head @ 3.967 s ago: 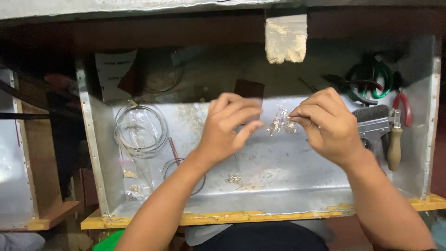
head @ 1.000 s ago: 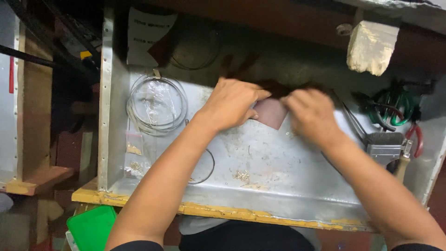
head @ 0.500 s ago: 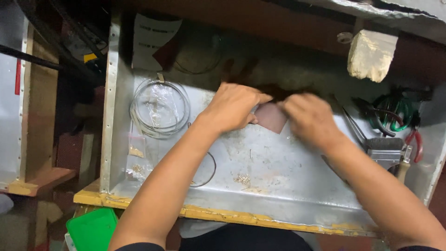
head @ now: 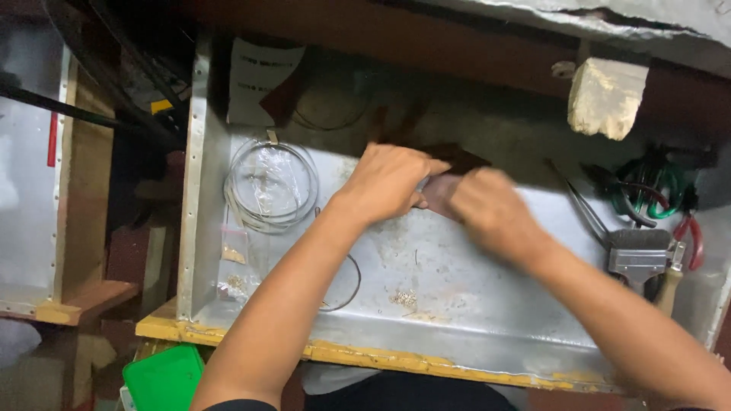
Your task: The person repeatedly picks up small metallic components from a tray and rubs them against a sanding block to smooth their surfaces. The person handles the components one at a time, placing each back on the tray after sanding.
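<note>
Two hands meet over the metal tray (head: pixel 457 304): left hand (head: pixel 392 183) and blurred right hand (head: pixel 491 213) both pinch a brown pad (head: pixel 440 192).

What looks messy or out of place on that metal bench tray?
Small pale filings lie scattered on the metal tray near its front edge, like spilled scraps. The yellow front edge is chipped and worn. Both the left hand and right hand meet over a small brownish piece, blurred.
</note>
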